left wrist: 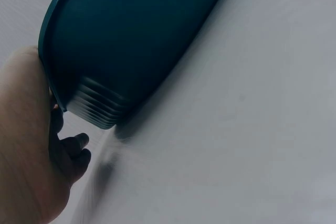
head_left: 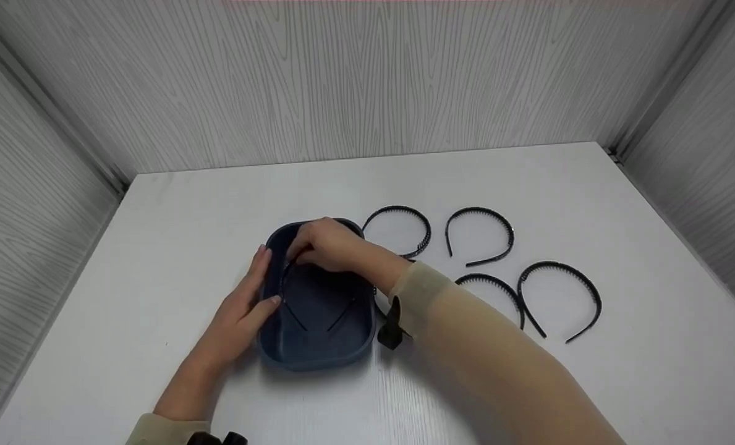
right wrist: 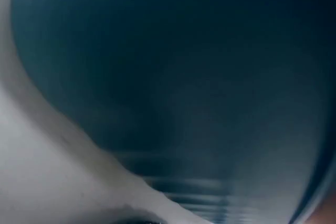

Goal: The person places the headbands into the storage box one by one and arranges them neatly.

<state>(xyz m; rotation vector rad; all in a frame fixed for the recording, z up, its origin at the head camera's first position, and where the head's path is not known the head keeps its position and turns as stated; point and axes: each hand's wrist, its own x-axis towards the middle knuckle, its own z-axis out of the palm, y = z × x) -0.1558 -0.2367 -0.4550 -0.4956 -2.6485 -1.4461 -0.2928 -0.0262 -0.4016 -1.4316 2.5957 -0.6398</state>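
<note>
Pale wood-grain walls point(head_left: 367, 80) stand behind and to both sides of a white table point(head_left: 144, 309). A light sleeve point(head_left: 484, 346) comes in from the lower right. Left of the table's centre sits a blue bin point(head_left: 305, 360), its long sides running away from the person.

The left hand point(head_left: 237, 318) is at the bin's left side, thumb over the rim and the other fingers along the outside, so it grips the bin. Firm, even pressure there looks the best guard against sliding, with the thumb clear of whatever is set down.

The right hand point(head_left: 330, 244) reaches over the bin's right side into its far half. Its fingers are curled and appear to pinch a black headband point(head_left: 283, 285) near the curve; the exact contact is hidden, and the right wrist view does not show it. This headband is inside the bin, tips toward the person. It would seem best to lower it until it lies flat, then part the fingers and lift straight up, so that no teeth catch.

More headbands lie on the table, right of the bin: one at the far side point(head_left: 398, 208), one beyond it point(head_left: 475, 209), one farthest right point(head_left: 559, 264), and one partly behind the sleeve point(head_left: 489, 278). Another seems to lie beside the bin, mostly hidden.
</note>
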